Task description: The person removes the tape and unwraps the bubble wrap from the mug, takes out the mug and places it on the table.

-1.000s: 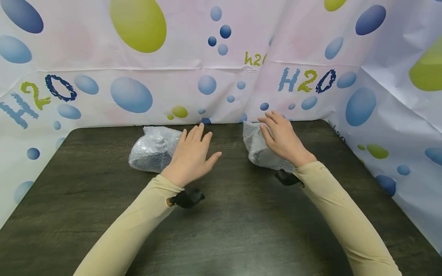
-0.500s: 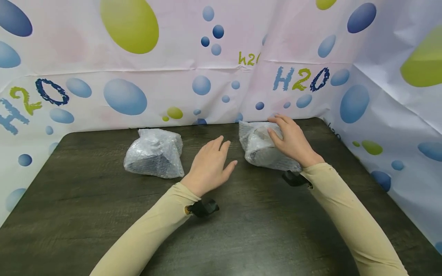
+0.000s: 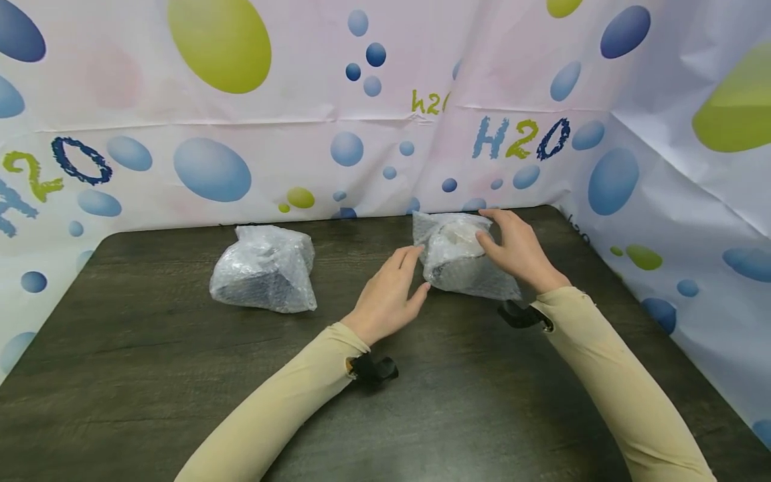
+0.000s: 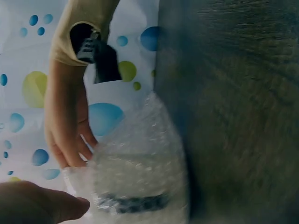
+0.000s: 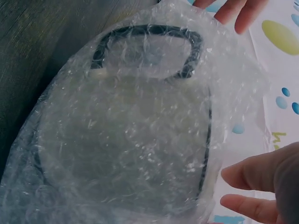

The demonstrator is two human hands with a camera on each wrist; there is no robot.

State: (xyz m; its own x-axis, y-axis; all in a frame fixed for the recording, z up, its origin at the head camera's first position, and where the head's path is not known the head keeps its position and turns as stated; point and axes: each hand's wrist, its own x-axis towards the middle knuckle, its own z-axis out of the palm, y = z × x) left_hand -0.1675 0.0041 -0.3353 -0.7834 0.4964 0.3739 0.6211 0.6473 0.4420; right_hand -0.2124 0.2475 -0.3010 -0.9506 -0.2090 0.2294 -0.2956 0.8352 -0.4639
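A bubble-wrapped mug (image 3: 460, 264) lies at the table's back right; through the wrap, a dark handle (image 5: 149, 30) and a pale body show in the right wrist view. My left hand (image 3: 385, 301) reaches to its left side, fingers extended and fingertips at the wrap's edge; whether they touch cannot be told. My right hand (image 3: 521, 251) is at the other side, thumb and fingers spread around the upper right of the wrap without a visible grip. In the left wrist view, my left thumb (image 4: 51, 203) is close beside the wrap.
A second bubble-wrapped bundle (image 3: 262, 274) with something dark inside stands at the back left of the dark wood table (image 3: 150, 375). Behind the table hangs a white sheet (image 3: 289, 161) with blue and green ovals, running along the right side too.
My left hand has moved right, away from the left bundle, to the wrapped mug. My right hand has shifted slightly toward the mug's right side. The view has turned slightly right.
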